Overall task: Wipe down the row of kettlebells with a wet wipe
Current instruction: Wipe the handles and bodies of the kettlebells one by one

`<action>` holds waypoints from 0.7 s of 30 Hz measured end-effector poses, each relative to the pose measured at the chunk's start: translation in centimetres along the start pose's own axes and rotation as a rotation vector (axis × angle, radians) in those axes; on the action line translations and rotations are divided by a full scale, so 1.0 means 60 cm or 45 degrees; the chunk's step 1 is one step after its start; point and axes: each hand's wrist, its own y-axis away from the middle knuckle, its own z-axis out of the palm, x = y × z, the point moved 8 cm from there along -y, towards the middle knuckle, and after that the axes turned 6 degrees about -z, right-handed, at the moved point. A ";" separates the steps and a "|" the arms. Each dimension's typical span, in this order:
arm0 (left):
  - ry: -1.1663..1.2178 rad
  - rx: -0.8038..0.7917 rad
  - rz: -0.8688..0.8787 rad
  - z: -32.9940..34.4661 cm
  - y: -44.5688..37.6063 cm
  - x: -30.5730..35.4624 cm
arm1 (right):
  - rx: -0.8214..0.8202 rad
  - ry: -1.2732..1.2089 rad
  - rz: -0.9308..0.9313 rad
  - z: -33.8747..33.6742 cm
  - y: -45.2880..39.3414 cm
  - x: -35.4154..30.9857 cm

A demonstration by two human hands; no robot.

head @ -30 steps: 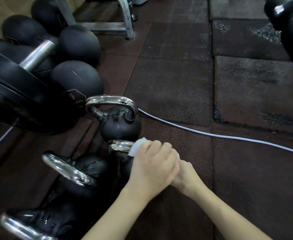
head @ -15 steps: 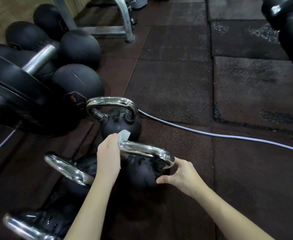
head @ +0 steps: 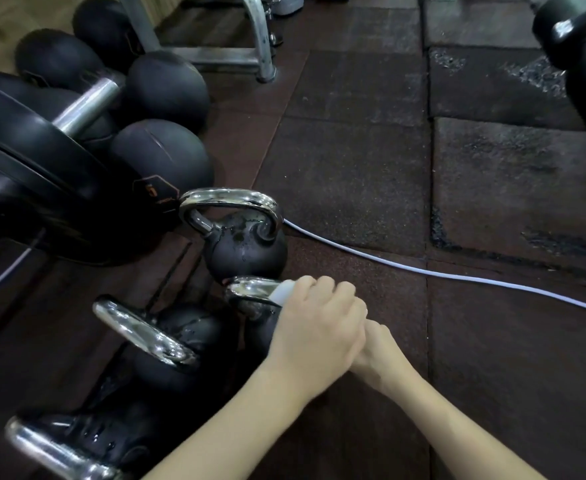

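Observation:
Several black kettlebells with chrome handles stand in a row on the floor. My left hand [head: 315, 327] is closed around a white wet wipe [head: 282, 292] and presses it on the chrome handle [head: 250, 289] of the second kettlebell [head: 260, 332], covering the handle's right half. My right hand [head: 376, 355] lies behind and under my left hand at that kettlebell's right side; what it grips is hidden. The far kettlebell [head: 246, 247] looks wet. Two more kettlebells [head: 177, 344] [head: 87, 445] sit nearer me on the left.
Black medicine balls [head: 161, 161] and a barbell with a black plate [head: 32, 168] crowd the left. A white cable [head: 423, 270] runs across the rubber floor tiles to the right. A chrome rack leg [head: 262, 39] stands at the back; another weight [head: 585, 57] hangs top right.
My left hand with the wipe has slid from the left end of the handle to its right end, over my right hand. The kettlebells have stayed in place.

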 end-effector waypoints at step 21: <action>0.204 0.046 -0.629 -0.045 0.013 -0.121 | -0.016 -0.206 -0.100 0.001 -0.001 0.006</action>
